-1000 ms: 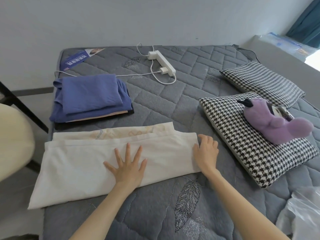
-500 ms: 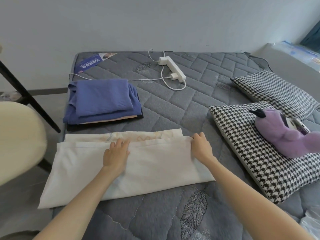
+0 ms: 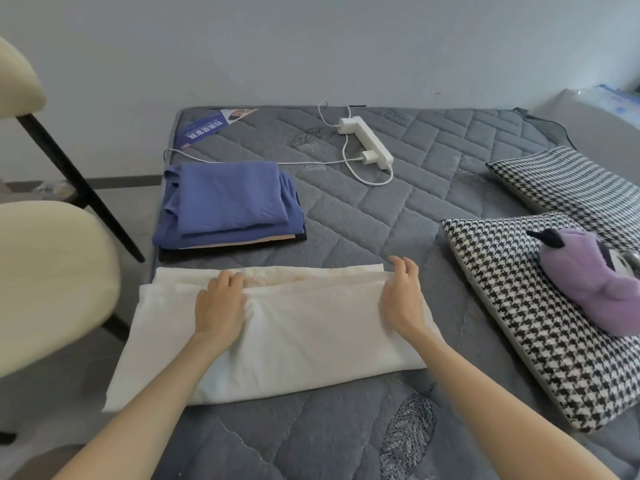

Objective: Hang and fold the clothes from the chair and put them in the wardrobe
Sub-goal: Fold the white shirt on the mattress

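A grey quilted mattress (image 3: 381,209) bears one smooth white cloth (image 3: 311,337), folded into a long rectangle at its near edge, whose far fold the left hand (image 3: 220,306) and right hand (image 3: 403,301) grip with curled fingers, one square blue stack (image 3: 228,199) behind, two houndstooth pillows (image 3: 519,306) beside.

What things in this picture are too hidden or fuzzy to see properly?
Head view:
- Wardrobe: not in the frame at all.
- Chair: blurred, and cut off by the left edge.
- Clothes under the blue stack: only thin peach and black edges show.
- Booklet: print too small to read.
- Plush toy: cut off by the right edge.
- Right hand: its own back hides whether the fingertips pinch the cloth.
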A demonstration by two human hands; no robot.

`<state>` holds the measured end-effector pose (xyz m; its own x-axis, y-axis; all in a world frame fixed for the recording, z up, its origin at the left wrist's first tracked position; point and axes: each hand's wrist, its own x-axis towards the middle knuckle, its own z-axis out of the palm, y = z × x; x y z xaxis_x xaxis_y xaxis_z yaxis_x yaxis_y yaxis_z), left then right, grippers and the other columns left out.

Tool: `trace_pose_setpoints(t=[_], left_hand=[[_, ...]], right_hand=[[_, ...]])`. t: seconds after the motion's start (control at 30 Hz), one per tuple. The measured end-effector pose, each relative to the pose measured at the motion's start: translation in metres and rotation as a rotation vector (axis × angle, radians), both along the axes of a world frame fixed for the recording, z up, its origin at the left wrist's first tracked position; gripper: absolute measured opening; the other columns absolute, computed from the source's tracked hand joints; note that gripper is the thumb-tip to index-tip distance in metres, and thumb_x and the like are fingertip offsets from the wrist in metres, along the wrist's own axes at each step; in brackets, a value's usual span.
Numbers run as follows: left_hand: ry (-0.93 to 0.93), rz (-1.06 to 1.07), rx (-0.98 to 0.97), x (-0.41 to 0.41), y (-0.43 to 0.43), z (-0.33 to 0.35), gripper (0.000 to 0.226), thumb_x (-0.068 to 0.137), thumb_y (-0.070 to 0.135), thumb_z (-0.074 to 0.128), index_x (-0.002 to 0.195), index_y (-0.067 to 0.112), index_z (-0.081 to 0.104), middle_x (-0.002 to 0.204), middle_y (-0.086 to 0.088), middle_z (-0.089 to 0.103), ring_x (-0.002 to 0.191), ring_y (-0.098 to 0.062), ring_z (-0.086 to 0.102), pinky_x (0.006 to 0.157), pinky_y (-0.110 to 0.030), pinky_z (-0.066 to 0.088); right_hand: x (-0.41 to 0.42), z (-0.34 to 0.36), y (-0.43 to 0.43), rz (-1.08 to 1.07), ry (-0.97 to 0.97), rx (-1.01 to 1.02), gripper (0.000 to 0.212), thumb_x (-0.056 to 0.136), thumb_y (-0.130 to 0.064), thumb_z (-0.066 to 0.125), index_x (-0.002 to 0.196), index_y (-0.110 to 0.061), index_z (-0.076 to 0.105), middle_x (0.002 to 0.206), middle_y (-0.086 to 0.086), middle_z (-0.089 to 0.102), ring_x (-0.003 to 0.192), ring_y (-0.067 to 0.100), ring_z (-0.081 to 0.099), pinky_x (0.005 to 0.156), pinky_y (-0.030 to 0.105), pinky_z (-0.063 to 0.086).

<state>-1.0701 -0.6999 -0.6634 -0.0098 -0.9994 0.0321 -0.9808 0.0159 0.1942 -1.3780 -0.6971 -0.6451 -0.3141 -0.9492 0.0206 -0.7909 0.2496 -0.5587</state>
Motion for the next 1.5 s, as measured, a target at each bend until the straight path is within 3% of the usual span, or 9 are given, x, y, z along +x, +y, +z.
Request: trace_pose_setpoints(t=[0.1, 0.3, 0.43, 0.53, 0.73, 1.03, 1.23, 1.37, 1.5], left_hand=[[-0.017, 0.068, -0.123, 0.018, 0.015, -0.003, 0.037, 0.085, 0.023, 0.066, 0.121, 0.017, 0.058, 0.123, -0.011, 0.051, 0.104, -0.032, 0.049, 0.082, -0.043, 0.038], [0.168, 0.454, -0.029, 0.058, 0.029, -0.012, 0.059, 0.088, 0.030, 0.062, 0.141, 0.018, 0.038, 0.150, -0.020, 0.025, 0.135, -0.043, 0.023, 0.105, -0.063, 0.018], [0.484, 0.725, -0.089, 0.077, 0.029, -0.008, 0.045, 0.090, 0.030, 0.060, 0.128, 0.009, 0.048, 0.130, -0.018, 0.051, 0.118, -0.042, 0.045, 0.096, -0.058, 0.037], [0.625, 0.750, -0.116, 0.090, 0.027, -0.012, 0.037, 0.089, 0.031, 0.058, 0.118, 0.008, 0.059, 0.118, -0.017, 0.060, 0.108, -0.039, 0.054, 0.090, -0.051, 0.045], [0.825, 0.747, -0.269, 0.097, 0.022, -0.002, 0.017, 0.089, 0.027, 0.058, 0.091, 0.011, 0.063, 0.099, -0.008, 0.061, 0.089, -0.026, 0.056, 0.076, -0.033, 0.039], [0.814, 0.666, -0.451, 0.117, 0.015, 0.000, 0.016, 0.093, 0.023, 0.056, 0.083, 0.011, 0.057, 0.092, -0.006, 0.055, 0.082, -0.018, 0.050, 0.070, -0.028, 0.034], [0.704, 0.653, -0.242, 0.132, 0.021, -0.039, 0.016, 0.093, 0.026, 0.056, 0.082, 0.015, 0.056, 0.090, -0.005, 0.057, 0.083, -0.026, 0.054, 0.067, -0.032, 0.035], [0.725, 0.624, -0.113, 0.137, 0.028, -0.047, 0.021, 0.096, 0.034, 0.051, 0.100, 0.014, 0.058, 0.099, -0.007, 0.059, 0.087, -0.024, 0.055, 0.070, -0.032, 0.038], [0.839, 0.648, 0.033, 0.141, 0.039, -0.044, 0.044, 0.095, 0.047, 0.047, 0.119, 0.012, 0.052, 0.116, -0.008, 0.056, 0.100, -0.024, 0.056, 0.081, -0.034, 0.043]], right_hand=[[0.024, -0.008, 0.011, 0.152, 0.065, -0.042, 0.053, 0.093, -0.001, 0.044, 0.143, -0.017, 0.035, 0.157, 0.010, 0.017, 0.135, 0.035, 0.033, 0.106, 0.057, 0.033], [0.078, -0.018, 0.030, 0.349, 0.181, 0.082, 0.056, 0.100, -0.016, 0.036, 0.153, -0.022, 0.017, 0.162, 0.002, 0.002, 0.149, 0.022, -0.002, 0.117, 0.052, 0.000], [0.103, -0.022, 0.035, 0.473, 0.211, 0.120, 0.055, 0.102, -0.020, 0.031, 0.154, -0.026, 0.012, 0.162, 0.001, 0.000, 0.149, 0.022, -0.006, 0.118, 0.049, -0.007], [0.120, -0.023, 0.036, 0.555, 0.245, 0.139, 0.054, 0.102, -0.024, 0.029, 0.154, -0.030, 0.013, 0.162, 0.000, -0.002, 0.149, 0.022, -0.008, 0.117, 0.048, -0.008], [0.158, -0.020, 0.033, 0.735, 0.369, 0.105, 0.071, 0.084, -0.044, -0.006, 0.152, -0.036, 0.012, 0.162, -0.001, -0.003, 0.149, 0.025, -0.008, 0.116, 0.054, -0.006], [0.214, -0.037, 0.029, 0.790, 0.503, 0.009, 0.055, 0.098, -0.041, 0.026, 0.152, -0.036, 0.015, 0.159, 0.003, 0.019, 0.146, 0.030, 0.013, 0.112, 0.064, 0.005], [0.202, -0.067, 0.028, 0.705, 0.497, 0.138, 0.060, 0.090, -0.066, -0.008, 0.147, -0.049, -0.016, 0.158, -0.008, -0.019, 0.145, 0.025, -0.019, 0.112, 0.057, -0.014], [0.206, -0.061, 0.028, 0.714, 0.480, 0.170, 0.064, 0.079, -0.068, -0.025, 0.141, -0.051, -0.026, 0.154, -0.011, -0.030, 0.142, 0.021, -0.029, 0.112, 0.056, -0.018], [0.215, -0.054, 0.023, 0.741, 0.455, 0.153, 0.060, 0.086, -0.060, -0.016, 0.145, -0.048, -0.019, 0.154, -0.008, -0.030, 0.142, 0.019, -0.028, 0.113, 0.057, -0.013]])
